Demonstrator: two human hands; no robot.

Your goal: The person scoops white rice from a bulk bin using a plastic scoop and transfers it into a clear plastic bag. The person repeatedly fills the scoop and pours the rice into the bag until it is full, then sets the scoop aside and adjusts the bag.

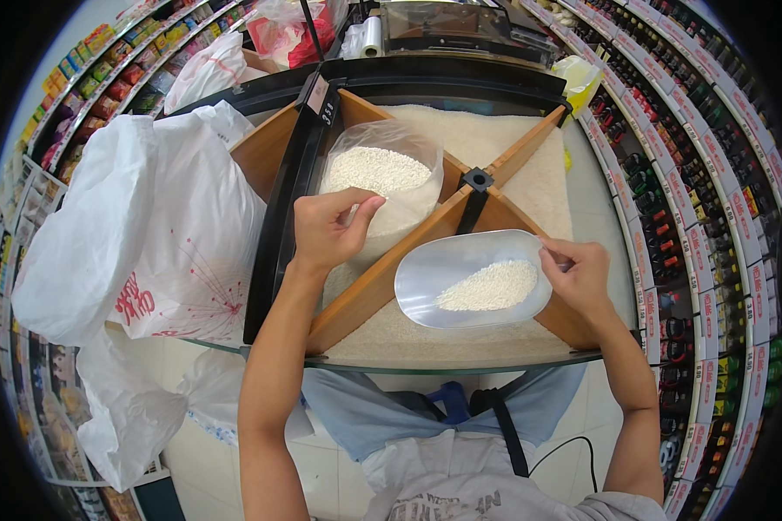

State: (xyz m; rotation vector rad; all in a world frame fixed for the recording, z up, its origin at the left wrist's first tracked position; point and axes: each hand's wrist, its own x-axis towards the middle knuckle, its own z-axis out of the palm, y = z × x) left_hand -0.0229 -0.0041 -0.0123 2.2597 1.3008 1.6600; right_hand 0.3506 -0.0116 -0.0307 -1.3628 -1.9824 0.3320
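Observation:
My left hand (332, 228) pinches the near rim of a clear plastic bag (397, 211) between thumb and fingers. White rice grains (378, 169) fill much of that bag, whose mouth gapes upward in the left compartment of the bin. On the right, my right hand (577, 270) grips the end of a translucent scoop (423, 280). A small heap of rice (492, 286) lies in the scoop, towards the hand. The scoop is above the near compartment, whose loose rice (391, 332) shows below it. The handle is mostly hidden by my fingers.
Crossed wooden dividers (365, 306) meet at a black post (477, 179) in the bin. Rice (534, 150) also lies in the far and right compartments. Large white sacks (195, 247) stand left of the black frame (280, 215). Shelves of bottles (678, 247) line the right side.

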